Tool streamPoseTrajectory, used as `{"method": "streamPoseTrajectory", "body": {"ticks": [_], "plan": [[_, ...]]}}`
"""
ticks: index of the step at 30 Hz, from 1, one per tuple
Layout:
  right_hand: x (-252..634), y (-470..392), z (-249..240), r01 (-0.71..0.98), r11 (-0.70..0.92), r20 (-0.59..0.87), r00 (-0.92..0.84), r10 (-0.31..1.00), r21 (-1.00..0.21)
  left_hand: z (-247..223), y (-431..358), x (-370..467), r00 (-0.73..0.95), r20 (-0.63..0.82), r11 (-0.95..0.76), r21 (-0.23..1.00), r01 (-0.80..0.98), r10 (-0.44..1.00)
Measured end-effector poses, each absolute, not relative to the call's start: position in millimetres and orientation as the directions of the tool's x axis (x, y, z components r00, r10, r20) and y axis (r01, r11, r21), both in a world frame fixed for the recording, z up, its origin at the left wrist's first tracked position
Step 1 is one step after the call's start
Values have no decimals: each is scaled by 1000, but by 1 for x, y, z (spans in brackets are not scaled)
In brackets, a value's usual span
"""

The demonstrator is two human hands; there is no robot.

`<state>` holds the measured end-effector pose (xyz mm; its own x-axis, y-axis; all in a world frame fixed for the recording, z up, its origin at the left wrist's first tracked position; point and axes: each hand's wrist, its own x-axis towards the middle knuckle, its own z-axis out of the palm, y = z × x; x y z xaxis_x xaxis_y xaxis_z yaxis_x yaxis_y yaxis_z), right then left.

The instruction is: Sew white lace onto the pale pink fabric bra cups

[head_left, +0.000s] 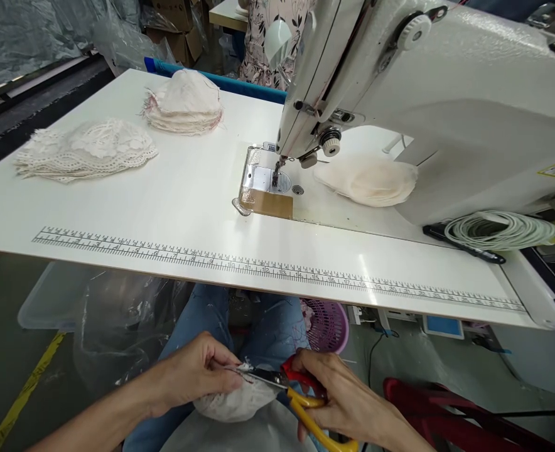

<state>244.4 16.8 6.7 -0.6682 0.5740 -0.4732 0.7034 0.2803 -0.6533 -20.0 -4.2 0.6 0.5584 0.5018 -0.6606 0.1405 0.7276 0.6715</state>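
Over my lap, my left hand [197, 373] pinches the edge of a white, rounded fabric piece [237, 403] between thumb and fingers. My right hand [346, 392] grips a pair of scissors [306, 405], with one red and one yellow handle loop. The scissor blades point left and lie against the fabric's upper edge, close to my left fingertips. Loose threads stick up at that edge. Whether the blades are fully closed cannot be made out. Below the fabric is a pale grey surface [240, 436].
Above my hands stretches a white table [188, 201] with a printed ruler. On it stand a sewing machine [447, 75], a lace stack [89, 150], a white fabric stack [183, 103], cream pieces [371, 179] and coiled cord [501, 229]. A purple basket [329, 326] stands underneath. A person [272, 41] is behind.
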Motion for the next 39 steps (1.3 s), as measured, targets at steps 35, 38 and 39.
{"method": "streamPoseTrajectory", "body": {"ticks": [35, 38, 39], "plan": [[248, 8, -6, 677, 327, -406, -686, 604, -659, -1, -3, -20, 577, -652, 723, 675, 147, 491], [248, 7, -8, 674, 343, -389, -689, 611, -655, -2, -3, -20, 569, -662, 732, 665, 146, 488], [249, 6, -9, 675, 347, -388, -689, 612, -651, -2, -3, -20, 564, -664, 732, 665, 145, 492]]}}
